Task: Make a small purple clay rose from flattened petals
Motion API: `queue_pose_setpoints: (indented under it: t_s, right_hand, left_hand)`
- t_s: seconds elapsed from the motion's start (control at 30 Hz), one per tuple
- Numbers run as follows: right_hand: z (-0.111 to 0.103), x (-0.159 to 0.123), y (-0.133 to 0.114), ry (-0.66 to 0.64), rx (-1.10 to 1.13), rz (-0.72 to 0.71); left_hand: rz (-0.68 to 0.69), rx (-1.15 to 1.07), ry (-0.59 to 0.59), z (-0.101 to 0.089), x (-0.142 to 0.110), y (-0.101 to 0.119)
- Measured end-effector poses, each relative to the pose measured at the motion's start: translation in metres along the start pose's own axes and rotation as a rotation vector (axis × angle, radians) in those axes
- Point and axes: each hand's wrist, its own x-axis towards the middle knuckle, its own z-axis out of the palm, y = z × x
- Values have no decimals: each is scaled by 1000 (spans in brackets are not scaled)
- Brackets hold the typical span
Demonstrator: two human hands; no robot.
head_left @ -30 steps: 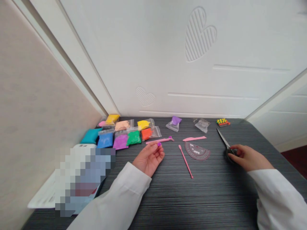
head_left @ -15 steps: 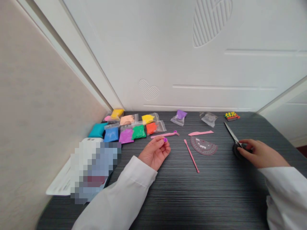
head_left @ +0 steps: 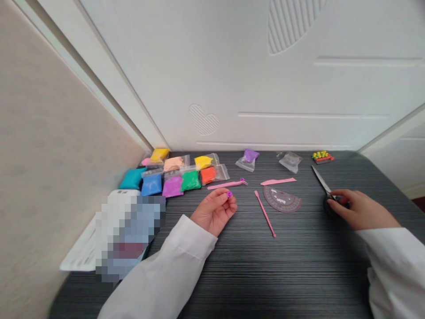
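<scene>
My left hand (head_left: 215, 212) pinches a small purple piece of rolled clay (head_left: 229, 194) between thumb and forefinger, the other fingers loosely curled. Over at the right, my right hand (head_left: 363, 209) has its thumb and fingers closed on the black handles of the scissors (head_left: 320, 179); the blades point away and to the left. Just beyond my left hand lie pink tweezers (head_left: 226, 184), with another small purple clay piece (head_left: 242, 179) by their tips. Between my hands are a pink double-ended modelling tool (head_left: 264, 215), a pink plastic knife (head_left: 278, 181) and a clear protractor (head_left: 282, 200).
Several bags of coloured clay, including a green one (head_left: 191, 180), sit at the back left. A purple clay bag (head_left: 249, 157), a clear bag (head_left: 291, 161) and a small yellow-and-red clay model (head_left: 322, 156) line the back. Blurred packaging (head_left: 129, 239) covers the left side. A white panel (head_left: 212, 66) stands behind the table.
The view has tilted and shifted slightly. My right hand has closed a little further around the scissors' handles; my left hand keeps the purple clay piece in the same place.
</scene>
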Motion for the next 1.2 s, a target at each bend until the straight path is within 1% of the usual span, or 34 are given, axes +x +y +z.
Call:
queue_pose_setpoints:
  t_s: [0.1,0.27,0.57,0.73,0.87,0.97,1.2]
  right_hand:
    - [1,-1,0,-19,-7,8]
    - [9,-1,3,52,-60,23]
    - [11,0,5,28,-75,33]
    - [12,0,5,41,-65,50]
    - [13,0,4,52,-56,47]
    - [14,1,5,52,-55,39]
    - [14,1,7,27,-47,33]
  left_hand:
    - [-1,3,-6,0,0,-1]
    - [0,7,-13,-1,1,-2]
    - [-12,-2,-15,-2,1,-2]
    - [-14,-3,-4,-3,1,-2]
    - [-33,2,4,-4,1,-2]
    - [-38,6,-12,-3,1,-2]
    - [-33,-12,-1,-4,2,-2]
